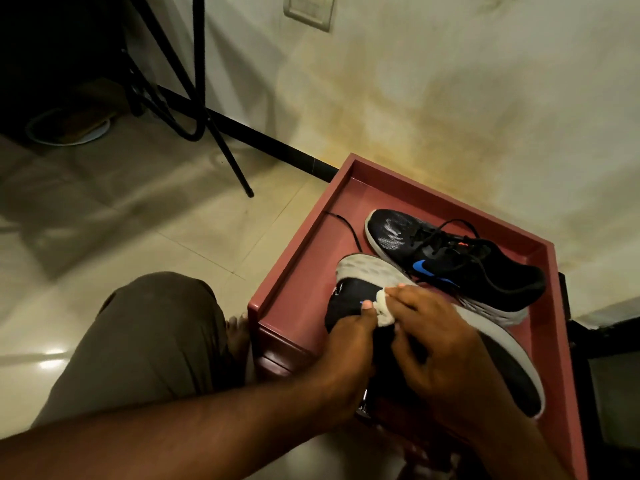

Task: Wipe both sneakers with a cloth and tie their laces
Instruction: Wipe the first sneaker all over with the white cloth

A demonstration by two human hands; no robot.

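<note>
Wiping is the step in hand: the near sneaker (349, 303) lies tipped on its side in the pink tray (301, 251), pale sole turned away from the person, and a small white cloth (384, 311) is pressed to its black upper close to the sole's edge. The right hand (446, 344) lies over the cloth with its fingers bent round it, the fingertips reaching the sole's rim. The left hand (346, 344) grips the sneaker from the near side, thumb lying along the upper beside the cloth; how its other fingers wrap underneath is hidden, though they seem curled round the shoe. Both forearms come in from the near edge of the tray, the left crossing low across the view.

The second sneaker (460, 261), black with a blue mark, stands upright just beyond the near one, towards the tray's far wall. Its laces (446, 237) hang loose, one end trailing off to the tray's left side.

Judging from this, the next move calls for dragging the cloth along the upper while the left hand steadies and turns the shoe; tying is not yet begun.
</note>
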